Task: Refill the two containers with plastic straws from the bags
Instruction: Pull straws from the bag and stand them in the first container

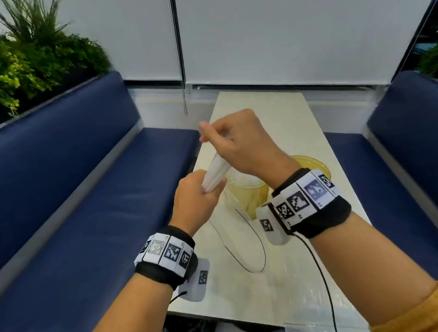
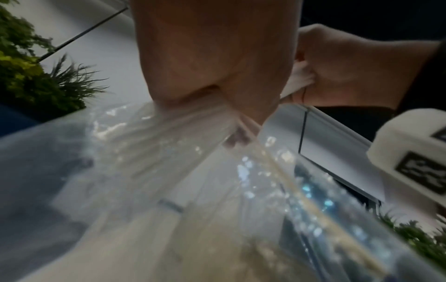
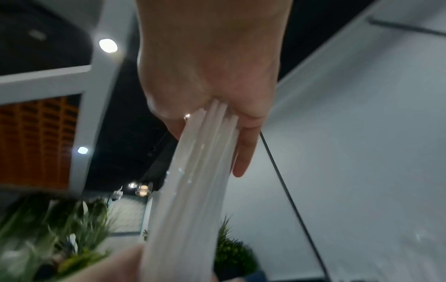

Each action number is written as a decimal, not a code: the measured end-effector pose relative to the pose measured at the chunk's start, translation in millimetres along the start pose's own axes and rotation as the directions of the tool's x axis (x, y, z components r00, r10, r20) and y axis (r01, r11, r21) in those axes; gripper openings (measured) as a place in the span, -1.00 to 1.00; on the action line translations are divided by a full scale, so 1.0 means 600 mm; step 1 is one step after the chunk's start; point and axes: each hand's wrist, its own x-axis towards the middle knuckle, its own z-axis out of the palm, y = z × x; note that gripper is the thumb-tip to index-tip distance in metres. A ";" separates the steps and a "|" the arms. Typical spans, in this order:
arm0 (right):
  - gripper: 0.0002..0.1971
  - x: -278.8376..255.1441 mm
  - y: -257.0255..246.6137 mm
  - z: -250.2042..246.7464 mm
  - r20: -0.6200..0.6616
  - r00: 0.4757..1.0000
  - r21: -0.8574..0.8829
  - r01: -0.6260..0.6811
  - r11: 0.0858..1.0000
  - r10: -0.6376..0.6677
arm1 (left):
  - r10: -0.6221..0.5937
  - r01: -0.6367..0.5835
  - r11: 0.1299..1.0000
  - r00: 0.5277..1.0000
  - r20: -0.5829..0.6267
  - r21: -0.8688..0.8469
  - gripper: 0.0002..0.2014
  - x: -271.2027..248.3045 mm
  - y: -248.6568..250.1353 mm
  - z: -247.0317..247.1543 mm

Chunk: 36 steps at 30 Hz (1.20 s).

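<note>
Straws (image 1: 216,172), a white bundle, are held above the desk (image 1: 282,111) between both hands: the left hand (image 1: 194,195) is wrapped round the lower end at the mouth of a clear bag (image 2: 135,152), and the right hand (image 1: 239,139) is clenched on the upper end. Two yellowish containers (image 1: 247,192) are seen just beneath; whether any straws are in them cannot be told. A second bag (image 1: 314,309) is lying at the near edge. The refill is judged to be at an early stage, with most of it left.
</note>
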 end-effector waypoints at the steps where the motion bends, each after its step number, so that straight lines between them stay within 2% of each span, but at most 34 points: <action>1: -0.54 -0.002 0.002 0.007 0.013 0.999 0.128 -0.039 0.991 0.038 | -0.009 0.009 1.000 1.000 -0.001 -0.013 -0.58 0.001 -0.004 0.000; 2: -0.61 -0.002 0.002 0.011 -0.009 0.997 0.283 -0.066 0.957 0.072 | -0.014 0.013 1.000 1.000 -0.003 -0.015 -0.59 0.002 -0.007 0.000; 4: -0.74 -0.001 0.000 0.013 -0.125 0.981 0.565 -0.053 0.823 0.148 | -0.018 0.017 1.000 1.000 -0.015 -0.021 -0.58 0.003 -0.008 -0.003; 5: -0.70 -0.003 -0.003 0.016 -0.174 0.961 0.649 -0.052 0.759 0.214 | -0.023 0.022 0.999 0.999 -0.023 -0.035 -0.56 0.005 -0.006 -0.004; 6: -0.57 -0.005 -0.005 0.023 -0.190 0.940 0.709 -0.067 0.702 0.282 | -0.034 0.033 0.998 0.999 -0.030 -0.056 -0.54 0.008 -0.005 -0.005; 7: -0.47 -0.011 -0.006 0.034 -0.157 0.927 0.752 -0.112 0.650 0.341 | -0.044 0.041 0.995 0.998 -0.034 -0.088 -0.54 0.010 0.001 -0.006; 8: -0.47 -0.018 -0.009 0.048 -0.077 0.926 0.800 -0.163 0.577 0.369 | -0.050 0.045 0.992 0.998 -0.036 -0.121 -0.56 0.012 0.006 -0.007; 9: -0.59 -0.026 -0.013 0.065 0.026 0.929 0.824 -0.229 0.518 0.369 | -0.047 0.041 0.989 0.998 -0.039 -0.145 -0.61 0.012 0.013 -0.008; 10: -0.80 -0.033 -0.019 0.078 0.102 0.926 0.803 -0.292 0.519 0.364 | -0.048 0.043 0.987 0.998 -0.034 -0.154 -0.67 0.012 0.019 -0.010; 11: -0.88 -0.037 -0.026 0.087 0.148 0.909 0.752 -0.359 0.553 0.389 | -0.051 0.047 0.987 0.998 -0.028 -0.151 -0.75 0.011 0.022 -0.012; 13: -0.64 -0.032 -0.027 0.096 0.176 0.885 0.691 -0.423 0.586 0.431 | -0.073 0.071 0.984 0.997 -0.008 -0.163 -0.85 0.007 0.017 -0.014; 14: -0.60 -0.022 -0.026 0.093 0.175 0.883 0.710 -0.420 0.565 0.436 | -0.085 0.086 0.985 0.996 0.015 -0.149 -0.86 0.006 0.010 -0.016; 15: -0.59 -0.009 -0.022 0.084 0.158 0.886 0.742 -0.398 0.540 0.435 | -0.091 0.093 0.992 0.995 0.032 -0.089 -0.79 0.005 0.003 -0.017; 17: -0.59 0.025 -0.009 0.050 0.071 0.895 0.810 -0.310 0.498 0.441 | -0.100 0.095 0.992 0.993 0.059 0.082 -0.71 0.001 -0.014 -0.022; 19: -0.63 0.062 0.009 0.005 -0.054 0.891 0.853 -0.194 0.485 0.451 | -0.093 0.083 0.989 0.992 0.080 0.120 -0.74 -0.005 -0.027 -0.033; 21: -0.69 0.093 0.039 -0.031 -0.183 0.874 0.844 -0.094 0.529 0.449 | -0.096 0.083 0.988 0.991 0.092 0.133 -0.71 -0.009 -0.038 -0.048; 23: -0.71 0.112 0.077 -0.039 -0.271 0.852 0.783 -0.075 0.617 0.448 | -0.097 0.078 0.981 0.990 0.100 0.178 -0.65 -0.009 -0.043 -0.065; 26: -0.71 0.112 0.134 -0.001 -0.258 0.851 0.660 -0.191 0.726 0.458 | -0.071 0.054 0.982 0.994 0.085 0.183 -0.57 0.002 -0.039 -0.083; 29: -0.69 0.090 0.187 0.060 -0.153 0.832 0.585 -0.359 0.727 0.533 | -0.041 0.029 0.984 0.997 0.064 0.174 -0.55 0.014 -0.034 -0.092; 33: -0.79 0.054 0.227 0.114 -0.089 0.811 0.460 -0.482 0.746 0.579 | 0.004 -0.014 0.988 0.998 0.064 0.156 -0.56 0.023 -0.032 -0.097; 34: -0.77 0.050 0.235 0.119 -0.101 0.802 0.424 -0.501 0.755 0.589 | 0.008 -0.018 0.988 0.998 0.069 0.150 -0.56 0.024 -0.032 -0.098; 36: -0.52 0.045 0.240 0.115 -0.174 0.796 0.419 -0.473 0.775 0.580 | 0.013 -0.024 0.990 0.997 0.075 0.141 -0.57 0.024 -0.032 -0.100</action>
